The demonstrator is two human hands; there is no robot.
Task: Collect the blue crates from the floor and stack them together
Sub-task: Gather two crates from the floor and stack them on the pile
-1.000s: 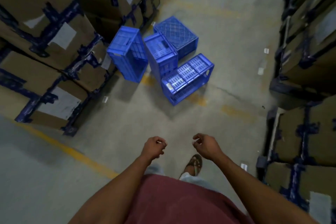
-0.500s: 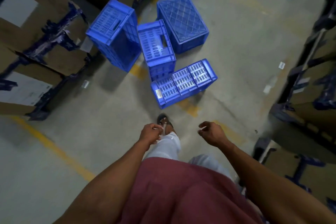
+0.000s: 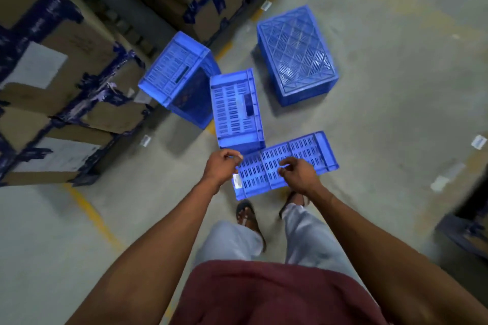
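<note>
The nearest crate (image 3: 285, 163) — rigid, likely light — is best gripped by its rim; both hands (image 3: 221, 166) (image 3: 298, 174) hang loosely curled, empty.

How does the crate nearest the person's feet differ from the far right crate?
The nearest crate lies on its side, slotted wall up; the far right crate sits upside down, diamond-grid base up. The nearest one lies just under both hands and bears a white label; the far one stands apart, with no label showing. Both are blue plastic.
</note>
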